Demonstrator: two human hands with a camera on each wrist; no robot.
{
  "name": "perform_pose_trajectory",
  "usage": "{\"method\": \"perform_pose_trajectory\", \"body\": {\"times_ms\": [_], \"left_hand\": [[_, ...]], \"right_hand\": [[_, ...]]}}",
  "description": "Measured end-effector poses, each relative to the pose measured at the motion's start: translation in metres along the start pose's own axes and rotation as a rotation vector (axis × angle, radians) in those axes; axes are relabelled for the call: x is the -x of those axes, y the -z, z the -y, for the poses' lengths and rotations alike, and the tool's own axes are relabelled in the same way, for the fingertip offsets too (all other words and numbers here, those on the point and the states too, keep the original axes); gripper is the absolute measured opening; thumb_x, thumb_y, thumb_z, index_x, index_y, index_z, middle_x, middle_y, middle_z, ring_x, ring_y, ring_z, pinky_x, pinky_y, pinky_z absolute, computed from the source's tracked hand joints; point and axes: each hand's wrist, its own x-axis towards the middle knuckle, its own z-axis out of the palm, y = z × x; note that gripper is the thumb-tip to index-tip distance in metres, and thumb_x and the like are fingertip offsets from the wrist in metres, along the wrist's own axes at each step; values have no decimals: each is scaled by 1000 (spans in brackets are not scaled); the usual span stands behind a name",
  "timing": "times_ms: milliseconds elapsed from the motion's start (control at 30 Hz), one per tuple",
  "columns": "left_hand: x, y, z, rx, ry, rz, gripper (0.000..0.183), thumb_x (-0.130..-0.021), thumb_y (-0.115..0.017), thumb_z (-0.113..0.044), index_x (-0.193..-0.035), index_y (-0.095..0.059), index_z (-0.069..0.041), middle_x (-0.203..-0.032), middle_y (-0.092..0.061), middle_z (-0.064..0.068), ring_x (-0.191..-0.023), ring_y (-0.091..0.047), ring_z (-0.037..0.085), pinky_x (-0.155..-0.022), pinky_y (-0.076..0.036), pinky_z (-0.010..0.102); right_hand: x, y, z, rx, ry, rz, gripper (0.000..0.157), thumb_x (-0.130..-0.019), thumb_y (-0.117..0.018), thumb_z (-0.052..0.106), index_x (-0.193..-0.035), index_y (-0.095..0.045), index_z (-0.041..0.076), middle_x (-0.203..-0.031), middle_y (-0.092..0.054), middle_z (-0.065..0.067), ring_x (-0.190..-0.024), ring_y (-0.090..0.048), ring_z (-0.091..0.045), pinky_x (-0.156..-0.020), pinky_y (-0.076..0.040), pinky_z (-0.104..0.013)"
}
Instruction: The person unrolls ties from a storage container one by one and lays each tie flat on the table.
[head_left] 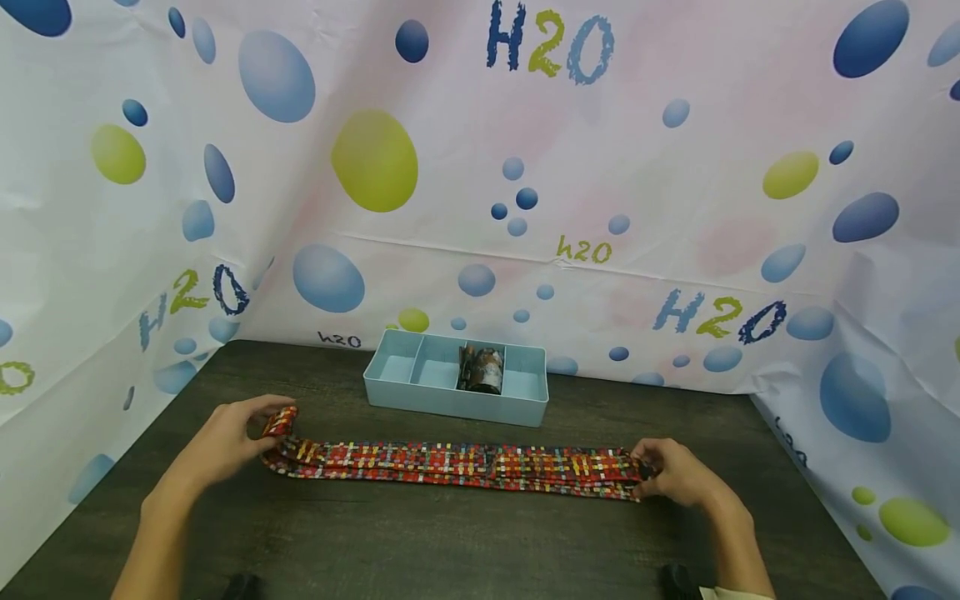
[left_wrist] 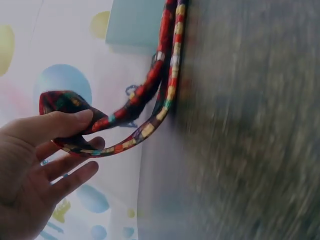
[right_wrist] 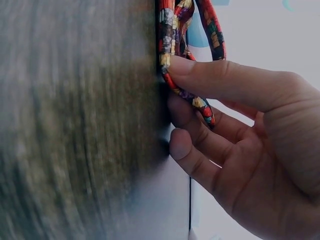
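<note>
A long strip of checked cloth (head_left: 450, 460), red with yellow, white and dark patches, stretches sideways across the dark table between both hands. It lies in folded layers. My left hand (head_left: 225, 437) pinches its left end, which curls up off the table. In the left wrist view, the thumb presses the cloth (left_wrist: 65, 102) against the index finger while the other fingers extend below. At the opposite end, my right hand (head_left: 678, 472) holds the strip between thumb and fingers. The right wrist view shows looped layers of the cloth (right_wrist: 167, 30) at the thumb tip, close to the tabletop.
Behind the cloth stands a pale blue divided tray (head_left: 450, 404). One compartment holds a dark, shiny cylindrical object (head_left: 486, 371) beside thin brown pieces. A white sheet (head_left: 465, 167) printed with blue and green spots rises around the table's (head_left: 450, 542) back and sides.
</note>
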Motion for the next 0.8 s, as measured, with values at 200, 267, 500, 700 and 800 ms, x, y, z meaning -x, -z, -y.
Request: {"method": "perform_pose_trajectory", "body": {"times_ms": [200,267,500,700,800], "left_hand": [[4,5,7,52,-4,41,56,-79,-86,3,-130,-64,7,-115,-71,25,-92,-69,35,-72,-58,48],[5,7,9,71,5,69,60,-76,-88,2,-131,-63,7,-117,-70,27,-94,-69,38,-73,-59,49],[12,16,18,-17,79,56,65,-72,-89,6,-131,-62,9,-118,-68,30,-100,-67,44,-77,-57,56],[14,17,22,-22,116,58,65,-73,-85,12,-133,-59,12,-74,-52,5,-62,-41,13,-56,-37,29],[15,17,23,-5,125,54,65,-74,-83,14,-135,-58,11,-68,-43,0,-58,-38,11,-53,-33,27]], "right_hand": [[-1,0,-2,-12,6,10,34,-78,-89,2,-101,-63,0,-93,-63,-5,-81,-57,-21,-69,-49,-39],[-1,1,-2,-23,11,14,34,-78,-88,1,-101,-63,-1,-92,-62,-5,-80,-56,-21,-68,-48,-39],[-2,2,-1,-40,18,18,34,-79,-88,1,-102,-62,-2,-90,-60,-6,-78,-54,-22,-67,-47,-39],[0,1,-2,-49,10,21,34,-79,-87,0,-102,-62,-2,-91,-60,-6,-77,-53,-22,-66,-46,-39],[1,0,-3,-63,11,23,35,-79,-87,-1,-103,-61,-3,-93,-60,-7,-77,-52,-22,-65,-45,-38]]}}
